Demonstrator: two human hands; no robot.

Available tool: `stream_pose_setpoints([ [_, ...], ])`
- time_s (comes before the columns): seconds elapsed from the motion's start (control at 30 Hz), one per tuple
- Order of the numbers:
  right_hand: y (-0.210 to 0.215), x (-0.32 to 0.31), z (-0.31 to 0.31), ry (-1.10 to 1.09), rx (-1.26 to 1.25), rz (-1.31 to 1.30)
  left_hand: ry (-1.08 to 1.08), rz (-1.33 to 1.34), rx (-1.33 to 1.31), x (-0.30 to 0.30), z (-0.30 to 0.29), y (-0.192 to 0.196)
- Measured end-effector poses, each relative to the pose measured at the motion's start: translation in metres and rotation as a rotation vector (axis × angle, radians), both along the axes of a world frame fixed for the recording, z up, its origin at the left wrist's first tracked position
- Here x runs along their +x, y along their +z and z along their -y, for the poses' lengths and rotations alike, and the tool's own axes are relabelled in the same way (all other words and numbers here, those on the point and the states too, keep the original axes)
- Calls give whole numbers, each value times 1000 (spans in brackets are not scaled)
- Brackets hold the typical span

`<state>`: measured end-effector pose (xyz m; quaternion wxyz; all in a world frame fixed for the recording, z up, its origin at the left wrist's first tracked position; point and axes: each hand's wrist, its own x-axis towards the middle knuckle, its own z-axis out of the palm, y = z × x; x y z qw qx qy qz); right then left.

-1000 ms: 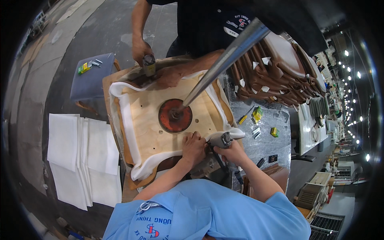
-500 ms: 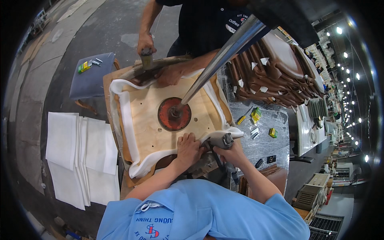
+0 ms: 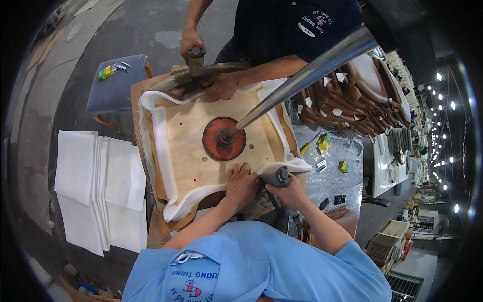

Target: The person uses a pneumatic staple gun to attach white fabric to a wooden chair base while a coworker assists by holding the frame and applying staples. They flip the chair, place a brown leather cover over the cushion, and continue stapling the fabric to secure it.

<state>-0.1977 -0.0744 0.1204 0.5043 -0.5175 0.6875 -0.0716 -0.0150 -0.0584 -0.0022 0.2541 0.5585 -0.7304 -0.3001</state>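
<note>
A square plywood seat panel (image 3: 186,146) lies before me, its rim lined with white padding (image 3: 160,146) over tan foam (image 3: 163,186). A brown leather cover (image 3: 207,202) shows at its near side. My left hand (image 3: 242,186) is closed over that near edge, fingers bent onto the wood, gripping the cover. In my right hand (image 3: 290,195) is a grey staple gun (image 3: 275,176), its nose at the edge close beside my left hand. A red round clamp plate (image 3: 214,146) on a metal rod (image 3: 302,78) presses on the panel's middle.
Across the panel, a co-worker's hand (image 3: 192,43) holds another staple gun (image 3: 196,61); their other hand (image 3: 224,85) presses the far edge. White sheets (image 3: 121,176) lie at left, near a blue stool (image 3: 113,93). Brown leather covers (image 3: 352,100) and staple boxes (image 3: 323,143) occupy the right table.
The view has shifted slightly. My staple gun's nose is a little nearer my left hand, which stays on the near edge. The co-worker's pressing hand has drawn its fingers in.
</note>
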Motion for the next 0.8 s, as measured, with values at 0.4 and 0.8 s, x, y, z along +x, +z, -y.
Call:
stream_pose_setpoints([
  [0.4, 4, -6, 2, -53, -1, 0, -126, 69, -53, 25, -13, 19],
  [0.8, 6, -2, -18, -112, 20, 83, -73, -42, 67, 19, -4, 11],
])
